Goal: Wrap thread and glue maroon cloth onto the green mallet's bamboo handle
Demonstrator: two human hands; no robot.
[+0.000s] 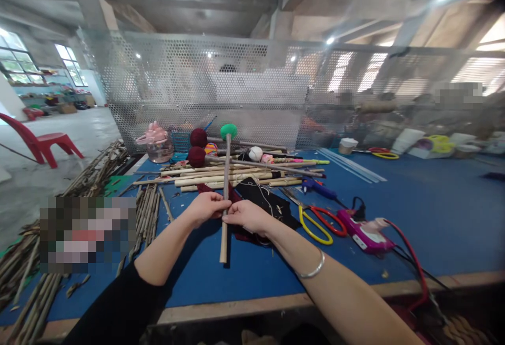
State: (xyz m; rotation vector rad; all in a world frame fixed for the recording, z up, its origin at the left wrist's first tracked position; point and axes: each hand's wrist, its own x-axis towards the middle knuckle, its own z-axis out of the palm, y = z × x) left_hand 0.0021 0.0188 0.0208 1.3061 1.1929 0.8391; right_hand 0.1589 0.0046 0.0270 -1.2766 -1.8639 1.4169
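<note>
Stick (226, 176) is greyish brown going pale tan at the near end, with a bright green head (228, 132). Left of the stick: two deep maroon balls (198, 138), a multicolour orange-yellow-blue ball (212, 149), a pink-topped jar (158, 142), and way further out a red chair (49, 141). Right of it: white ball (255, 153), black cloth (260, 198), scissors (303, 213) with one yellow handle and one red, blue glue gun (319, 188), magenta-and-white power strip (361, 229). Bench (252, 282) under the stick's blue; screen (244, 53) behind it's silvery grey, all dotty with holes.
</note>
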